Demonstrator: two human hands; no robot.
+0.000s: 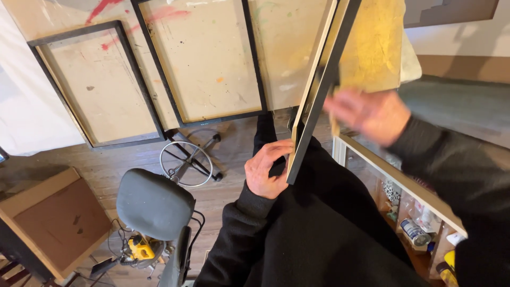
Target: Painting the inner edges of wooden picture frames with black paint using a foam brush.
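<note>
Your left hand (268, 170) grips the near lower corner of a black frame (317, 85), fingers curled around its edge, so the corner stays braced against your lap while the frame stands on edge, tilted up and away from you. Your right hand (366, 114) is blurred beside the frame's far face, about midway up; it looks flat and spread against a yellow-brown pad or sheet (372, 48), but you cannot tell whether the fingers pinch anything. Two more frames (101, 85) lie flat on a paint-stained board (287, 48) ahead of you, side by side near its near edge, perhaps laid out to wait. A grey stool (154, 204) stands on the wooden floor at your left, a shelf (404, 183) of jars at your right.
</note>
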